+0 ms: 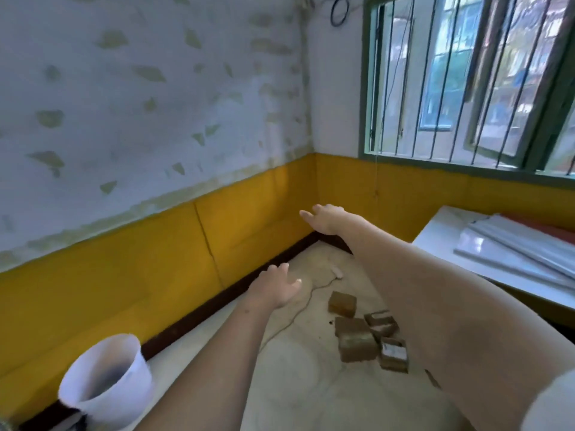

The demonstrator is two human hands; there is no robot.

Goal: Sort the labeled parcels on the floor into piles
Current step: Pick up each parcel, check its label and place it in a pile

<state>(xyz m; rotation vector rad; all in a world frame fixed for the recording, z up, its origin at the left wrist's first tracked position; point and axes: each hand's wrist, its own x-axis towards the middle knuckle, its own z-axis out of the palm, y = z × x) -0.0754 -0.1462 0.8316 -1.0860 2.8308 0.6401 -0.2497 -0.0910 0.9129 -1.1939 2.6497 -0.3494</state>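
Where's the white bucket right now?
In the head view the white bucket is at the lower left, on the floor against the yellow wall, beside the left forearm and well left of the brown parcels.

Daylight enters through the barred window point(466, 79) at two o'clock, leaving the room evenly bright with only soft shadows. A pale sheen lies on the glossy white table point(441, 234) at three o'clock. The whole picture is soft and slightly smeared. Wide-angle distortion bends the window bars and the wall's point(124, 104) lines toward the edges.
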